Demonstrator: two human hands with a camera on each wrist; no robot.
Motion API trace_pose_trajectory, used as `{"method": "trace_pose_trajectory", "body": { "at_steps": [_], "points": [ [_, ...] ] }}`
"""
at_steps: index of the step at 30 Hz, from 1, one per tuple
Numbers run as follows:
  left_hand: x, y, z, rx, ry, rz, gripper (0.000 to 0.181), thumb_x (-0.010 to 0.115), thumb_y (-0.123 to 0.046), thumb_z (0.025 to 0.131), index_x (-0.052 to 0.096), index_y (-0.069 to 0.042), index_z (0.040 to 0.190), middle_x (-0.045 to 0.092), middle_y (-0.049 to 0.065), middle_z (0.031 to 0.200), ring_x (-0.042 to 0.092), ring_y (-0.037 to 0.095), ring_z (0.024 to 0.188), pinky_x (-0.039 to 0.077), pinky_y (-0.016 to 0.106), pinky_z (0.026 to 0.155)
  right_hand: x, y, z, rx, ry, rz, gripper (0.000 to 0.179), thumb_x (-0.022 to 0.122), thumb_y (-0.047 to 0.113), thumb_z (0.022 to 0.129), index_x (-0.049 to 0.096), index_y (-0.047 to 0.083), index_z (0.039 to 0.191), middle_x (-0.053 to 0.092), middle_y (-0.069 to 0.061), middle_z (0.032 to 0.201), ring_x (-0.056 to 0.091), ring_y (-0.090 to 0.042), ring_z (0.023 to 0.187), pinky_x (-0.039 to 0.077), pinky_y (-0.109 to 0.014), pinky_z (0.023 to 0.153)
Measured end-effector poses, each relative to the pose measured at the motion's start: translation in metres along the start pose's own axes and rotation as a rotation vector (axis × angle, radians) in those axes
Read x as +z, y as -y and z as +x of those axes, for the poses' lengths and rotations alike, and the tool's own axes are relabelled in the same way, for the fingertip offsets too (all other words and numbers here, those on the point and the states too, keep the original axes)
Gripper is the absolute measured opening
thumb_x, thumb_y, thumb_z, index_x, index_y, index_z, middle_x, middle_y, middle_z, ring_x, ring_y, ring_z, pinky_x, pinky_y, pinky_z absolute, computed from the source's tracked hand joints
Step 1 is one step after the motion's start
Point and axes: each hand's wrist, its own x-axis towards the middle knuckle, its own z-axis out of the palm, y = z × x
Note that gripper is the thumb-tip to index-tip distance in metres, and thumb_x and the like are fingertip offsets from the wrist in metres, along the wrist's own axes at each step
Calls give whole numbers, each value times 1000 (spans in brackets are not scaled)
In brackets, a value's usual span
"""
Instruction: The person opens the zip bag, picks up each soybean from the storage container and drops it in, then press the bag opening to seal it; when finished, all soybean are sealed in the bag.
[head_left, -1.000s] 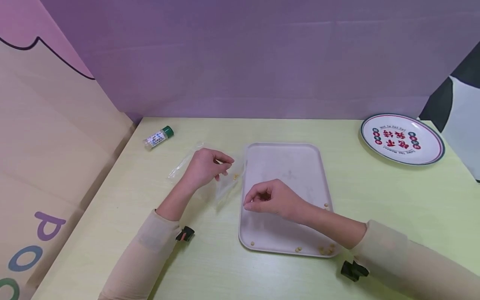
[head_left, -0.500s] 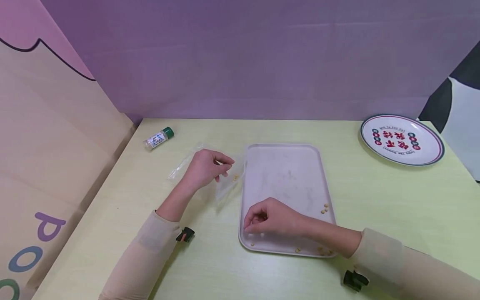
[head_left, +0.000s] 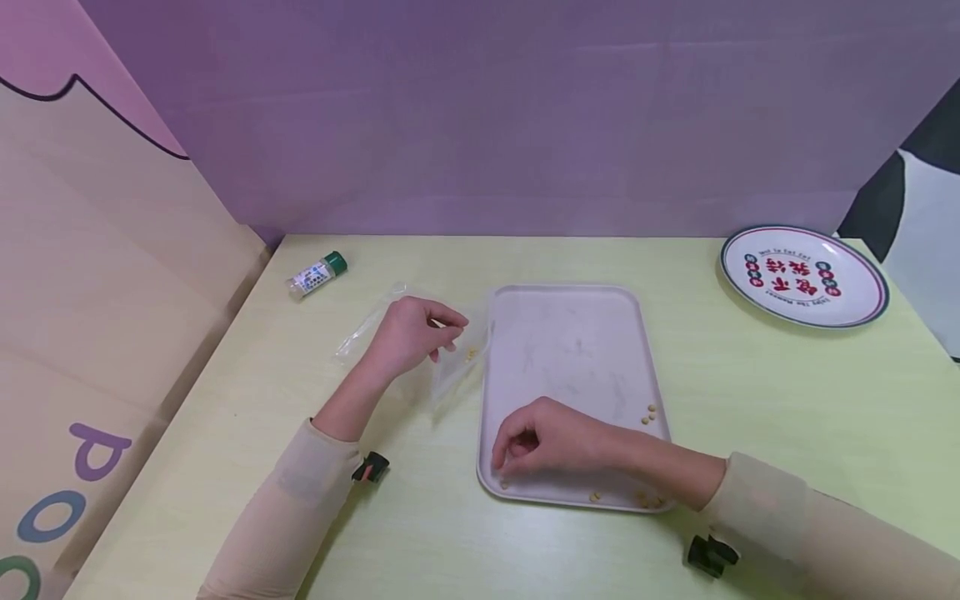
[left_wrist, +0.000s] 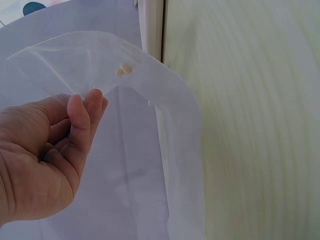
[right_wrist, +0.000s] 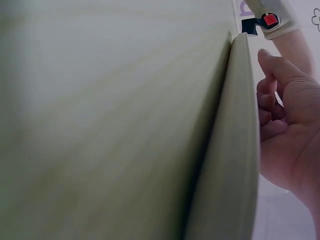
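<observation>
Thumb and fingertips of my left hand (head_left: 415, 337) pinch the edge of a clear plastic bag (left_wrist: 75, 55), left of the tray. A few pale yellow soybeans (left_wrist: 123, 69) lie inside the bag. My right hand (head_left: 551, 437) is low over the near left corner of the white tray (head_left: 570, 333). Its index finger points down and the thumb stands a little apart from it, with fingertips right by a single soybean (head_left: 504, 484). In the right wrist view the tray's raised rim (right_wrist: 235, 140) runs alongside that hand, hiding the bean.
More soybeans (head_left: 649, 500) lie along the tray's near edge, and three soybeans (head_left: 648, 415) sit by its right side. A small green-capped bottle (head_left: 317, 275) lies at the back left. An oval plate (head_left: 805, 279) with red writing stands at the back right.
My right hand has come toward the near edge of the tray, and its fingertips have dropped to the corner bean with thumb and index parting. The left hand holds the bag in place.
</observation>
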Motion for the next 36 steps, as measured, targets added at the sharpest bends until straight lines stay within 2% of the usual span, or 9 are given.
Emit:
{"method": "trace_pose_trajectory", "body": {
  "at_steps": [8,13,28,36],
  "points": [
    [0,1,1,-4,4,0,17,72,-8,95,78,-3,109,76,13,101,68,23,61,53,30,57,-1,-3,3,-115,67,-104,13,80,7,87,79,19,92,54,12,75,50,-1,69,45,-18,64],
    [0,0,0,-18,6,3,17,72,-10,95,78,-4,110,76,13,101,67,21,59,51,28,55,-1,-3,4,-153,115,-190,13,80,7,88,79,17,95,54,14,78,51,2,71,48,-18,65],
    [1,-1,0,-24,7,10,17,72,-9,95,78,-4,110,76,12,102,68,24,62,50,27,55,-1,-2,4,-154,136,-212,10,82,12,86,80,20,90,55,16,78,53,3,72,51,-18,67],
    [1,0,0,-26,8,12,17,73,-10,94,79,-5,109,76,12,102,67,23,61,51,27,55,0,1,5,-127,144,-274,9,82,14,87,79,23,88,53,17,78,52,4,71,50,-17,67]
  ]
}}
